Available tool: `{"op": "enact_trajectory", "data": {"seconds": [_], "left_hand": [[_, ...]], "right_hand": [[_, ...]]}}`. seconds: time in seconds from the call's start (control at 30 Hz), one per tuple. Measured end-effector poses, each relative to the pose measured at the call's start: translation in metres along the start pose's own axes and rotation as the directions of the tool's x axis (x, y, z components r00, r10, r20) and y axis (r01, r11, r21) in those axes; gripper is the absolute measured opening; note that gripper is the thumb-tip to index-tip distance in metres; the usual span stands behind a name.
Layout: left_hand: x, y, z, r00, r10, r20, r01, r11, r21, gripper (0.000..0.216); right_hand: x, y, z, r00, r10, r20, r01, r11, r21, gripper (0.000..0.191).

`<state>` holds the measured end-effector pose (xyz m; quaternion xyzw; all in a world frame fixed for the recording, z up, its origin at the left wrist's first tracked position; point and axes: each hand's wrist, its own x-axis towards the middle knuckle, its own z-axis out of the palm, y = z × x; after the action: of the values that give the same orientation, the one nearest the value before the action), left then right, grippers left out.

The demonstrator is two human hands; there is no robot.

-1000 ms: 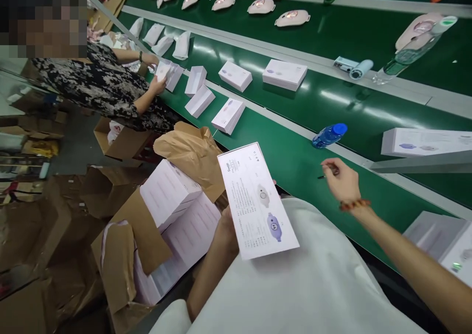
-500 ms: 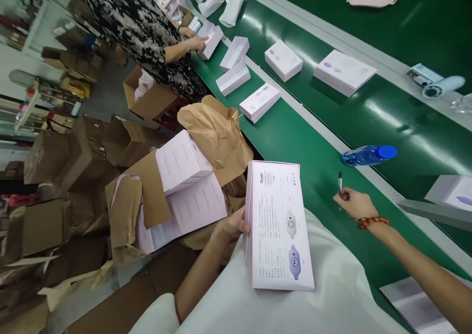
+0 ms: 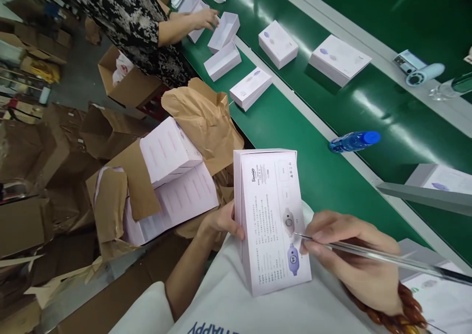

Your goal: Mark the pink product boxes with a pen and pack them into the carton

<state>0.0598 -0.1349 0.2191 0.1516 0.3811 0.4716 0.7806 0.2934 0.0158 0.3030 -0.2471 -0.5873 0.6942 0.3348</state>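
Observation:
A white printed box (image 3: pixel 267 201) rests tilted against my body, its back with text and two pictures of belt-like devices facing up. My left hand (image 3: pixel 224 221) grips its left side, thumb on the edge. In my right hand (image 3: pixel 354 255) is a clear pen (image 3: pixel 398 261), pinched between thumb and fingers. The pen's tip is at the box face, between the two device pictures; whether it touches cannot be made out. A braided brown bracelet is on my right wrist.
An open carton (image 3: pixel 138 191) holding more white boxes stands at my left, with brown paper (image 3: pixel 206 123) behind. On the green table (image 3: pixel 273 123) lie several boxes and a blue-capped bottle (image 3: pixel 354 141). A co-worker's hand (image 3: pixel 204 18) is over open boxes at the back.
My right hand has come from over the table to the box, bringing the pen tip to its face. The co-worker's hand has shifted right toward another open box. The view has shifted slightly.

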Motion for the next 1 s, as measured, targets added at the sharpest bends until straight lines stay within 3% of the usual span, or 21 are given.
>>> {"op": "enact_trajectory", "data": {"seconds": [0.1,0.2,0.5,1.0], "left_hand": [[-0.006,0.001,-0.003,0.995,-0.011,0.096,0.016,0.999,-0.041,0.069],[-0.007,0.006,-0.001,0.995,-0.03,0.098,0.034,0.999,-0.038,0.068],[-0.007,0.01,0.0,0.992,-0.026,0.121,0.031,0.999,-0.038,0.064],[-0.009,0.009,-0.002,0.995,-0.069,0.077,0.07,0.998,-0.007,0.07]], "right_hand": [[-0.011,0.011,0.007,0.978,-0.018,-0.208,0.004,0.998,-0.065,0.024],[-0.022,0.021,0.013,0.952,-0.048,-0.301,0.023,0.996,-0.085,0.03],[-0.017,0.016,0.013,0.983,-0.102,-0.152,0.059,0.963,-0.262,0.04],[-0.007,0.001,0.008,0.995,-0.059,-0.076,0.023,0.911,-0.411,0.045]]}}
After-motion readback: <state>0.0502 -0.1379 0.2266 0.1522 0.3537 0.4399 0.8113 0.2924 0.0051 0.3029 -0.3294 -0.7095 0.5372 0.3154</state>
